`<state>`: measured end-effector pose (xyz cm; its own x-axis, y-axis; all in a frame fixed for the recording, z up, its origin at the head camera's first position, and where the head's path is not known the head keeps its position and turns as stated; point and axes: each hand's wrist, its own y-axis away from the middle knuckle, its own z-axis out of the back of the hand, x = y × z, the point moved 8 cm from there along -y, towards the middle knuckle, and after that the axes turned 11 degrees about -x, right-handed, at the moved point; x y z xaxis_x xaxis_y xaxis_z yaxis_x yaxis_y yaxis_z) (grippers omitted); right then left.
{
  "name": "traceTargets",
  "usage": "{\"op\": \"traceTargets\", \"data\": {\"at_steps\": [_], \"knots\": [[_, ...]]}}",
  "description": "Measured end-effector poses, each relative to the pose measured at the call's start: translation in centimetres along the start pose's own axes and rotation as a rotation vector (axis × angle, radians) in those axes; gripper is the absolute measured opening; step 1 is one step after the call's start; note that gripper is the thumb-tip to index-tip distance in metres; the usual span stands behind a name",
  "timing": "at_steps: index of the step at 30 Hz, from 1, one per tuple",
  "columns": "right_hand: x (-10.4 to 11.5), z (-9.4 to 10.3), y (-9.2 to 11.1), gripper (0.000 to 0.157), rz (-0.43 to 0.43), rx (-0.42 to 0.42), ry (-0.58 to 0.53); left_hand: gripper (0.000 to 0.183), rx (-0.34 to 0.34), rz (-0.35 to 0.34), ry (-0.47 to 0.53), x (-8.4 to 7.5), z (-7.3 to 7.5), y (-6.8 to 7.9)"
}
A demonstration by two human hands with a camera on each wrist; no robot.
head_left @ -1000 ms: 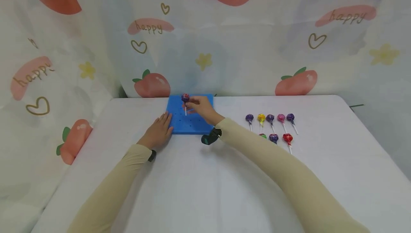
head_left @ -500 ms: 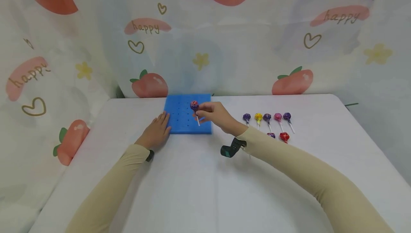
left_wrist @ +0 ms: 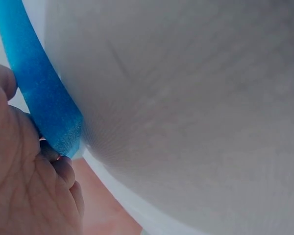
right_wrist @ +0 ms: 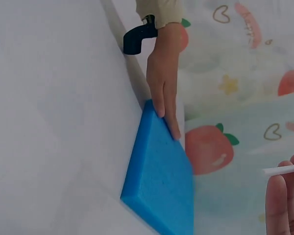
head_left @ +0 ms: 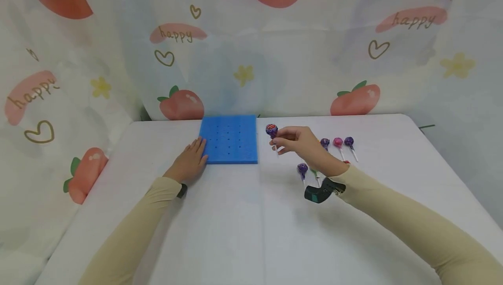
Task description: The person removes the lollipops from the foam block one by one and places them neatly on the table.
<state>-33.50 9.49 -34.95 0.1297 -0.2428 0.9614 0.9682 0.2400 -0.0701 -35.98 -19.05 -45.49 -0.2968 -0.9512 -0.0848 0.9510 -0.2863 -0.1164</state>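
My right hand (head_left: pixel 306 147) pinches a lollipop (head_left: pixel 272 130) with a purple and red wrapper, held above the table with its head up. The white stick (right_wrist: pixel 283 170) shows at the fingertips (right_wrist: pixel 277 191) in the right wrist view. To the left lies a flat blue foam board (head_left: pixel 245 145) with rows of small holes in its top. My left hand (head_left: pixel 186 163) rests against the board's left edge, its fingers stretched along it. In the left wrist view the board's side (left_wrist: pixel 49 93) meets the fingers of that hand.
Several wrapped lollipops lie on the white table (head_left: pixel 220 224) at the right, partly hidden by my right hand: a pink one (head_left: pixel 338 142), purple ones (head_left: pixel 349 141) and a green one (head_left: pixel 315 173). A printed curtain (head_left: pixel 291 66) hangs behind the table.
My right hand has moved from over the blue board to the right, carrying the lollipop, and is now between the board and the lying lollipops. My left hand stays at the board's edge.
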Motion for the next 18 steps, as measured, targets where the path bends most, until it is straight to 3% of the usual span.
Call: {"op": "traceTargets", "data": {"at_steps": [11,18], "knots": [[-2.7,7.8,3.4,0.043,-0.085,-0.134,0.125,0.061,-0.012,-0.011,0.023,-0.2,0.1,0.1],[-4.6,11.7,5.1,0.051,-0.150,-0.196,0.200,0.061,-0.001,0.005,0.019,-0.3,0.2,0.2]]}}
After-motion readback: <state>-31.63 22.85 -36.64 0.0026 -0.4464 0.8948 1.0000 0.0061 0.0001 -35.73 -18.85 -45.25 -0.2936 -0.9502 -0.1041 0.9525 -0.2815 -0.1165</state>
